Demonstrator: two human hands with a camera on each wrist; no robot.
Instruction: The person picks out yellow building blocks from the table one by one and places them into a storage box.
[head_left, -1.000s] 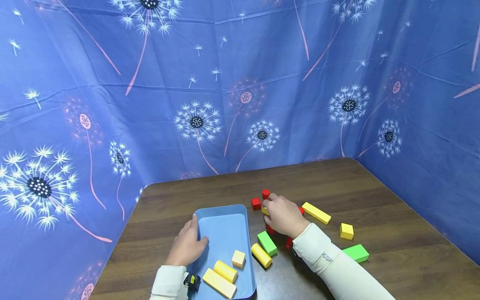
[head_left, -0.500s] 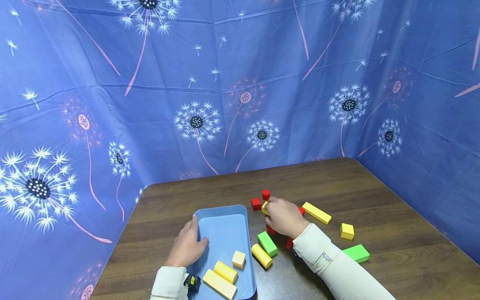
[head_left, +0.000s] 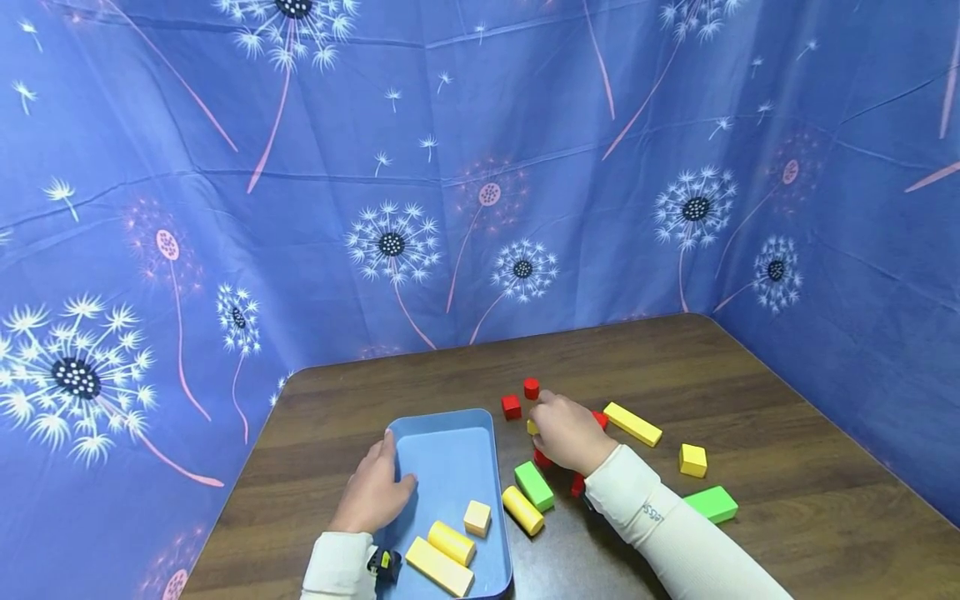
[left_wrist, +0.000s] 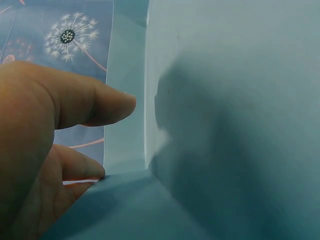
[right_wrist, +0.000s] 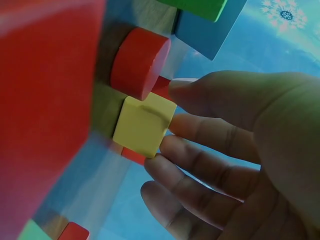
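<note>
We straddle the nine o'clock wall of the tray with the left hand, thumb and fingers apart. The yellow block sits at two o'clock from the tray, touching the fingertips of the right hand; we cannot tell whether it is pinched. We should seat thumb and fingers on opposite faces, then lift vertically, clear of the red cylinder at the block's six o'clock

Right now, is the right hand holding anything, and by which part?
I can't tell; the right hand has fingertips against one side of the yellow block.
</note>
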